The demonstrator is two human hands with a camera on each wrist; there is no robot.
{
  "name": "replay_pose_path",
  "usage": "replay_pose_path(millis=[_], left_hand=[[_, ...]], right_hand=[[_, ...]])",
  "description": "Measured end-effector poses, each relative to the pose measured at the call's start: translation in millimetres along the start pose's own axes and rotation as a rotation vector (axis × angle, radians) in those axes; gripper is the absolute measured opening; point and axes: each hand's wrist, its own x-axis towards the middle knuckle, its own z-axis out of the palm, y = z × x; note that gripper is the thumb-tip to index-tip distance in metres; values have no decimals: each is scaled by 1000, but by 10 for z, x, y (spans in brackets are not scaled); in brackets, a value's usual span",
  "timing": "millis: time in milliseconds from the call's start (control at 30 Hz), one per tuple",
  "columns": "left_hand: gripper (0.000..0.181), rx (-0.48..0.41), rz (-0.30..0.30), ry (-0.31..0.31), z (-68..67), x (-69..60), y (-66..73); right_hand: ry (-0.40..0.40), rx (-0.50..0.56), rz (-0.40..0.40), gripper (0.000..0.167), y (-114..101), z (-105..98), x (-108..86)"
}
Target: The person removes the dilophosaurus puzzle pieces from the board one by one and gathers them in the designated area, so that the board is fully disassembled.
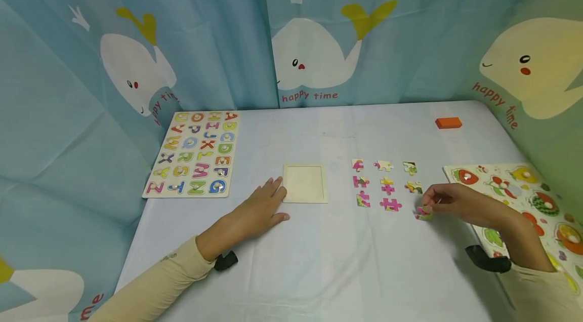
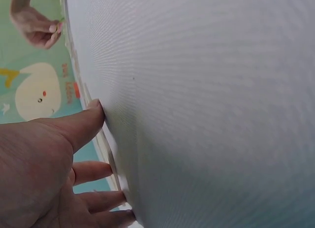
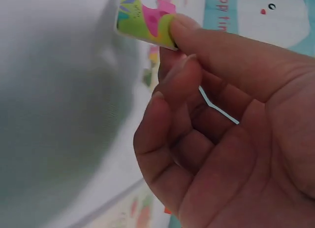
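My right hand (image 1: 448,203) pinches a green and pink jigsaw puzzle piece (image 3: 147,20) between thumb and finger, at the lower right corner of the loose pieces. In the head view several more jigsaw pieces (image 1: 390,204) lie apart from each other in rows to its left. My left hand (image 1: 257,210) rests on the white table, fingers spread, with fingertips at the left edge of a square pale wooden puzzle tray (image 1: 305,201). Nothing lies inside that tray. In the left wrist view the fingers are extended and only loosely bent.
An alphabet board (image 1: 157,167) lies at the table's left. On the right, partly behind my right arm, is a fruit board (image 1: 494,220). An orange block (image 1: 448,123) sits at the back right. Whale-print curtains (image 1: 227,33) hang around the white table (image 1: 309,266).
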Motion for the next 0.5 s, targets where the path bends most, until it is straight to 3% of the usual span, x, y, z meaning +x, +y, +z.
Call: replay_pose_path(millis=[300, 500], left_hand=[[49, -1, -10, -7, 14, 0, -5], [48, -17, -7, -12, 9, 1, -8]], right_hand=[[124, -169, 99, 9, -12, 196, 81], [198, -272, 102, 16, -46, 297, 91]])
